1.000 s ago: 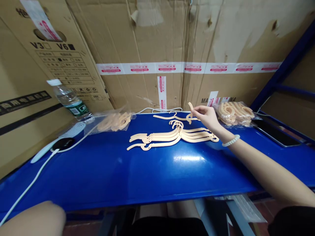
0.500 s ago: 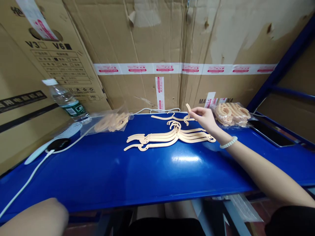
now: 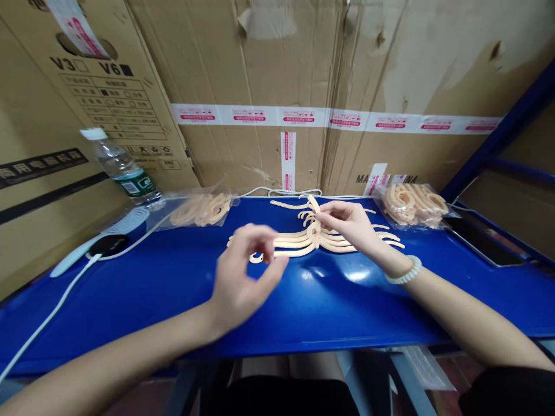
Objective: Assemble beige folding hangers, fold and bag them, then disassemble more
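A stack of cream plastic hangers point(image 3: 299, 241) lies on the blue table point(image 3: 173, 300). One more cream hanger point(image 3: 295, 204) lies just behind the stack. My right hand point(image 3: 347, 224), with a bead bracelet at the wrist, pinches the hook of a hanger point(image 3: 313, 204) at the top of the stack. Raised above the table, my left hand point(image 3: 243, 271) has its fingers loosely curled and apart, with nothing in them, just in front of the left ends of the stacked hangers.
Two clear bags of cream hooks lie at the back, one left point(image 3: 202, 209) and one right point(image 3: 411, 202). A water bottle point(image 3: 121, 169), a white fan and cable point(image 3: 104, 242) sit at the left. Cardboard boxes point(image 3: 281, 86) wall the back. A dark tablet point(image 3: 485, 240) lies at right.
My left hand came up from the lower left edge to the middle of the table. My right hand moved left and down with the hook onto the stack of hangers.
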### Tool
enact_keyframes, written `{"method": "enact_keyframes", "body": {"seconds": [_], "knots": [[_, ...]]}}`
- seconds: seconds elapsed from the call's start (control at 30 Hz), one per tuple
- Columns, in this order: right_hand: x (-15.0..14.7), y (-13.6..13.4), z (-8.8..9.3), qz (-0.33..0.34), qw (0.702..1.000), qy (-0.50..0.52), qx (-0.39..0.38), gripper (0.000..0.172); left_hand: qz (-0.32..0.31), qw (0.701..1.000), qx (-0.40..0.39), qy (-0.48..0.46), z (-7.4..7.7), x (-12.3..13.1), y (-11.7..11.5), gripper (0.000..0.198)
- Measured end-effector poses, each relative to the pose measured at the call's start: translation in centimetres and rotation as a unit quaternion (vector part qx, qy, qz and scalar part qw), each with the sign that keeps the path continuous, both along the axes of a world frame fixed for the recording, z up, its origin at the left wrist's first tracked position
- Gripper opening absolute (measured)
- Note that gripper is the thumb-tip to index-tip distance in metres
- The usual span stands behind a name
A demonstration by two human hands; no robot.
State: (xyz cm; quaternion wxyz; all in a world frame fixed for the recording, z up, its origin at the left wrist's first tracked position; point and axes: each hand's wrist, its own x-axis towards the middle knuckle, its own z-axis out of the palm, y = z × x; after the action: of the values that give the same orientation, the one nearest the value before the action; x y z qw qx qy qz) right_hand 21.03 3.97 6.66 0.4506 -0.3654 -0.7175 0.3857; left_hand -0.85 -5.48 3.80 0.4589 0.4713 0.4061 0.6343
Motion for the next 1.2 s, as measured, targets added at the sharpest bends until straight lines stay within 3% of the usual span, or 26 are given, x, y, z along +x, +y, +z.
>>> {"method": "enact_keyframes", "body": {"seconds": [0.13, 0.2, 0.3, 0.37, 0.43, 0.5, 0.53, 0.6, 0.73, 0.97, 1.07, 1.2], "knots": [[-2.5, -2.1, -0.3, 0.041, 0.999, 0.015, -0.018, 0.026, -0.105, 0.986, -0.009, 0.131, -1.1, 0.0, 1.3, 0.034], [-3.3, -2.8, -0.6, 0.057, 0.998, 0.025, -0.029, 0.025, -0.166, 0.975, -0.023, 0.147, -1.5, 0.2, 1.8, 0.022], [-3.0, -1.9, -0.7, 0.079, 0.997, 0.007, -0.021, 0.026, -0.200, 0.971, -0.030, 0.128, -1.9, 0.1, 2.0, 0.034], [-1.6, 0.4, -0.6, 0.067, 0.997, -0.042, 0.021, 0.029, -0.193, 0.975, -0.044, 0.099, -2.1, -0.2, 2.1, 0.037], [0.4, 3.7, -0.6, -0.001, 0.986, -0.144, 0.088, 0.027, -0.173, 0.980, -0.069, 0.064, -2.3, -0.7, 2.3, 0.039], [2.3, 7.1, -0.9, -0.063, 0.939, -0.308, 0.140, 0.022, -0.152, 0.984, -0.092, 0.028, -2.4, -1.2, 2.7, 0.041], [3.1, 8.5, -1.1, -0.069, 0.906, -0.391, 0.150, 0.023, -0.142, 0.985, -0.098, 0.012, -2.5, -1.4, 2.9, 0.042], [4.1, 10.6, -1.6, -0.056, 0.883, -0.441, 0.149, 0.023, -0.122, 0.987, -0.100, -0.015, -2.5, -1.7, 3.2, 0.043], [4.1, 12.1, -2.1, -0.023, 0.866, -0.479, 0.140, 0.012, -0.091, 0.990, -0.096, -0.051, -2.2, -2.0, 3.7, 0.039], [4.4, 10.4, 1.5, -0.018, 0.868, -0.471, 0.154, 0.006, -0.025, 0.987, -0.056, -0.149, -1.4, -2.7, 4.3, 0.038], [5.3, 7.5, 2.7, -0.034, 0.892, -0.421, 0.160, 0.010, -0.024, 0.986, -0.037, -0.163, -1.3, -3.2, 4.2, 0.035], [6.2, 2.8, 2.1, -0.037, 0.916, -0.362, 0.171, 0.024, -0.031, 0.978, -0.061, -0.199, -1.4, -3.6, 3.5, 0.036]]}}
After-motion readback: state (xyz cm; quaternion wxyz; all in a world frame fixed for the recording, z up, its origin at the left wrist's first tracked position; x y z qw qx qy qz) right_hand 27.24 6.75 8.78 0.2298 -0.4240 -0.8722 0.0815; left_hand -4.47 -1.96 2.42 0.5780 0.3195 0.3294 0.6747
